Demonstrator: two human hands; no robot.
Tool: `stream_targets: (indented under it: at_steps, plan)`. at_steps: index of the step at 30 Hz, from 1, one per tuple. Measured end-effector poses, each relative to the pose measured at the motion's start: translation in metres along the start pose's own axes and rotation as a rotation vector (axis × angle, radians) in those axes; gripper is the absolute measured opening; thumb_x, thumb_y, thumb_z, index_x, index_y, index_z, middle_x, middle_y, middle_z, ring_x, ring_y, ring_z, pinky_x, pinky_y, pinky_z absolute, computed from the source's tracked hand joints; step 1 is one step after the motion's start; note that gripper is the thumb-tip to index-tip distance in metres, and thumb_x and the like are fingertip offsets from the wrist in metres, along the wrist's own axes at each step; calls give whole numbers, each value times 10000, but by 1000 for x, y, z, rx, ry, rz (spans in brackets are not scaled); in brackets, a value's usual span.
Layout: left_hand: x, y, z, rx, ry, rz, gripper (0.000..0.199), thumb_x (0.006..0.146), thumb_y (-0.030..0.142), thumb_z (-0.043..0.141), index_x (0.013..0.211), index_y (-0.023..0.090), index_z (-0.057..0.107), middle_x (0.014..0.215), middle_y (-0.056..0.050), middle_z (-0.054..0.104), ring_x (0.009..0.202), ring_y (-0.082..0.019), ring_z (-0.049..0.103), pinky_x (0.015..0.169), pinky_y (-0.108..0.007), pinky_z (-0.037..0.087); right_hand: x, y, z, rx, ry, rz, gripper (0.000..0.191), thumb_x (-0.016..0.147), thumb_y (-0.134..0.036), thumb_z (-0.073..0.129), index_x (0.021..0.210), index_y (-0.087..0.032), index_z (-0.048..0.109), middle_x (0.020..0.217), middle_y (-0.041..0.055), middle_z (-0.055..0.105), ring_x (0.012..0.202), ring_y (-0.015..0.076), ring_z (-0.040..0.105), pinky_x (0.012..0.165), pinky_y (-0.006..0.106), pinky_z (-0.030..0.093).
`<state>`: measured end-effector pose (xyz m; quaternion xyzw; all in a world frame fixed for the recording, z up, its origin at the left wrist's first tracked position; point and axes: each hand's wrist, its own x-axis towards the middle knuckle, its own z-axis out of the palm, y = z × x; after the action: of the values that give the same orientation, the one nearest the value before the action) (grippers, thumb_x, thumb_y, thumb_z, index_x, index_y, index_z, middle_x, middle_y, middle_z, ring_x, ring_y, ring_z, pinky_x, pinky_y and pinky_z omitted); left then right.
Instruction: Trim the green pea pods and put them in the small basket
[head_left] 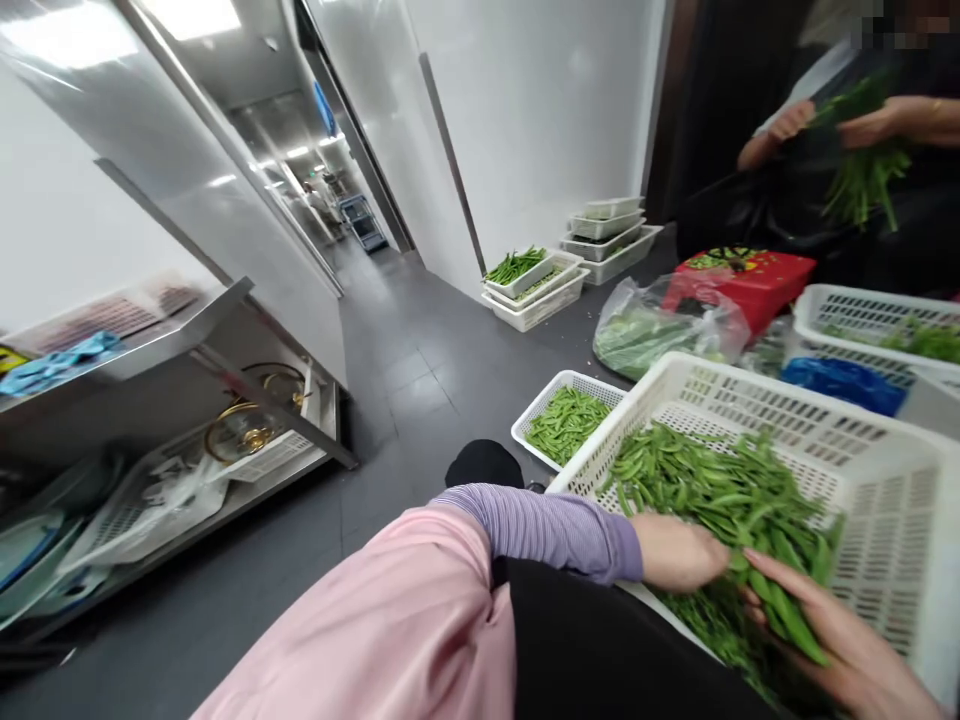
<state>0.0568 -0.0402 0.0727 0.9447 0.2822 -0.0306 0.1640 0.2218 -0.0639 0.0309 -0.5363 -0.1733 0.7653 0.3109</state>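
Both my hands work over a large white plastic basket [697,375] holding a heap of green pea pods [712,490]. My left hand [679,553] has its fingers closed in a pinch at the ends of some pods; they meet the right hand there, and the exact fingertip hold is blurred. In my right hand [847,630] lie several pea pods [787,605], with the thumb on top and the fingers curled beneath. Darker green trimmings [720,630] show below the hands, at the basket's near side.
A smaller white basket of pods [566,425] stands left on the floor. Beyond are stacked trays [532,305], a plastic bag of greens [637,330] and a red container [757,285]. A co-worker's hands [870,125] hold leafy greens. A steel shelf [187,340] runs along the left.
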Motion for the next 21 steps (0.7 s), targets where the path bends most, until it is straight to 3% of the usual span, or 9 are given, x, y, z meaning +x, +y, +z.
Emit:
stream_targets:
  at_steps: [4, 11, 13, 17, 19, 21]
  plan:
    - [-3, 2, -1, -21, -40, 86, 124, 750, 148, 447, 690, 126, 553, 764, -130, 608, 765, -176, 580, 645, -263, 456, -9, 2, 9, 24, 9, 38, 338, 396, -151, 746, 644, -223, 528, 479, -48, 525, 417, 109, 491, 385, 195, 424]
    - [-4, 6, -14, -348, -150, -74, 182, 780, 284, 434, 850, 187, 571, 813, 8, 623, 768, -120, 575, 704, -209, 441, -22, 2, 16, -67, -108, -2, 253, 489, -298, 723, 635, -221, 531, 482, -41, 490, 400, 117, 441, 370, 230, 390]
    - [-4, -7, -18, -291, -125, -197, 212, 784, 298, 410, 863, 187, 571, 840, -15, 621, 785, -142, 576, 695, -232, 445, -24, 4, 14, -91, -152, -26, 237, 497, -285, 716, 642, -219, 541, 510, -33, 506, 410, 121, 444, 372, 237, 391]
    - [-14, -38, -22, -100, -96, -596, 287, 798, 268, 345, 935, 126, 553, 926, -119, 584, 800, -202, 582, 633, -282, 454, -28, 4, 15, -111, -197, -31, 214, 511, -294, 712, 632, -206, 559, 561, -15, 540, 408, 115, 444, 364, 234, 388]
    - [-22, -40, -20, -11, -21, -522, 297, 780, 274, 385, 1004, 132, 520, 1087, -151, 501, 822, -211, 579, 595, -285, 452, -28, 4, 16, -105, -182, -7, 215, 501, -297, 724, 617, -203, 570, 533, -20, 526, 398, 107, 442, 354, 220, 384]
    - [-26, -31, -17, 92, 58, -272, 282, 795, 258, 364, 1019, 168, 509, 1178, -140, 423, 823, -204, 576, 565, -291, 444, -27, 5, 15, -145, -144, -19, 219, 480, -296, 737, 603, -201, 582, 515, -20, 526, 386, 106, 446, 343, 216, 386]
